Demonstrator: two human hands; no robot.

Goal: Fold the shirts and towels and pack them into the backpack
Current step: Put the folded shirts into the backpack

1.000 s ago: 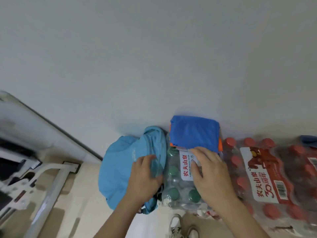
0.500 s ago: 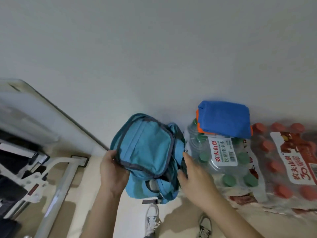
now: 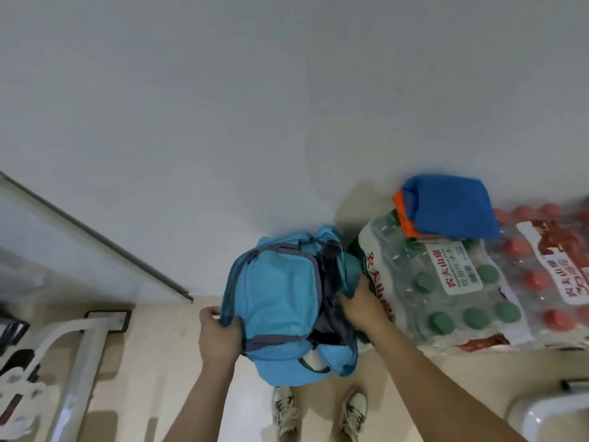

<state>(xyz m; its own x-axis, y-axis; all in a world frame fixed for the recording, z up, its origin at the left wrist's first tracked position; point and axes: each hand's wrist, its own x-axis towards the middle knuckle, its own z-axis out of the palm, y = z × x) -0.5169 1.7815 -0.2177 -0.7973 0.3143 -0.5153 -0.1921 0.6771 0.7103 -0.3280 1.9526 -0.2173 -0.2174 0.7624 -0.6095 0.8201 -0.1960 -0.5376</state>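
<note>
Far left: white metal frame leg (image 3: 86,352) lying slanted on the beige floor (image 3: 153,362), black foot plate (image 3: 110,320) at its upper end. Dark clutter at the left edge is too blurred to identify. Above it, a pale panel with a grey edge strip (image 3: 95,237) runs diagonally down to the floor line. Plain off-white wall (image 3: 287,106) fills the whole upper half.

Centre: light-blue backpack (image 3: 280,301) with grey trim, held in front of the wall base, main opening gaping on its right side, dark lining visible. Can't tell if its bottom touches the floor.
Left hand (image 3: 220,333): fingers curled, gripping the backpack's left edge.
Right hand (image 3: 363,307): fingers hooked over the right rim of the opening, pulling it apart.
Two sneakers (image 3: 283,409) on the floor below the backpack.

Right: shrink-wrapped pack of green-capped water bottles (image 3: 446,288) just beside the backpack, against the wall. On top of it sits the blue folded cloth (image 3: 452,208), stacked on an orange folded cloth (image 3: 403,218) that peeks out on the left. Next to it is a pack of red-capped bottles (image 3: 541,275), touching the first pack.
Bottom right corner: white rounded object (image 3: 554,416), cut off by the frame
</note>
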